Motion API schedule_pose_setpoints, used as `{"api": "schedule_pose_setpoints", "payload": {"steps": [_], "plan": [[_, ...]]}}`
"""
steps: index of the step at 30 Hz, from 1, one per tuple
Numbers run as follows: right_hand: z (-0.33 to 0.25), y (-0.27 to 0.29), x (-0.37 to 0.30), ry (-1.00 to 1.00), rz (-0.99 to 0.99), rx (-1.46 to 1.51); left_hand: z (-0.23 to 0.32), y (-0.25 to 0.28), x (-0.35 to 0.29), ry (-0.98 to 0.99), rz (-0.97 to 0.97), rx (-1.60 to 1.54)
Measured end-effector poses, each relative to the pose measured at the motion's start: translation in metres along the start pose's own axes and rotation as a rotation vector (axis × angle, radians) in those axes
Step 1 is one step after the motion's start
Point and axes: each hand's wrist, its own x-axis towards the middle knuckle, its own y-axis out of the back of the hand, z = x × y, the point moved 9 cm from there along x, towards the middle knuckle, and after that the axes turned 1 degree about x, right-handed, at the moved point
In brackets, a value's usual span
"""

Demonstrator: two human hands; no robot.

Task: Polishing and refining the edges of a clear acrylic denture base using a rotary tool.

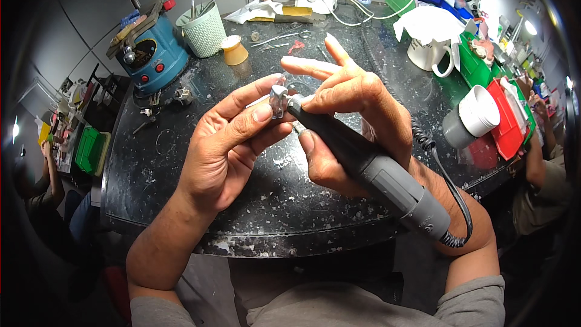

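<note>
Near the middle of the view, my left hand (219, 139) pinches a small shiny silver metal piece (278, 103) between thumb and fingers. Its exact kind is too small to tell. My right hand (378, 106) grips a black and grey rotary handpiece (393, 188) with thumb and index finger near its front end; its other fingers stretch up and away. The handpiece's tip points left and meets or nearly touches the metal piece, and fingers partly hide the spot. A coiled black cord (465, 218) runs from its rear end. Both hands are above the worn black table (266, 206).
At the back left stand a blue machine (158, 54) with red knobs, a pale green tool cup (203, 33) and an amber jar (233, 50). To the right are a paper-topped white mug (423, 54), a white tub (478, 111) and a red tray (508, 121). Other people work at both sides.
</note>
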Motion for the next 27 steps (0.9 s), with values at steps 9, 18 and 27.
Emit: {"api": "schedule_pose_setpoints", "payload": {"steps": [9, 18, 27], "plan": [[0.0002, -0.0013, -0.0003, 0.017, -0.008, -0.001, -0.0012, -0.0017, -0.0004, 0.009, -0.02, -0.019], [0.0005, -0.0012, 0.0, 0.006, -0.002, 0.008, -0.0009, -0.0015, -0.0006, 0.007, -0.012, -0.007], [0.0044, -0.001, -0.0025, -0.047, -0.01, -0.014, -0.0006, -0.0006, -0.0002, -0.006, 0.0, -0.016]]}}
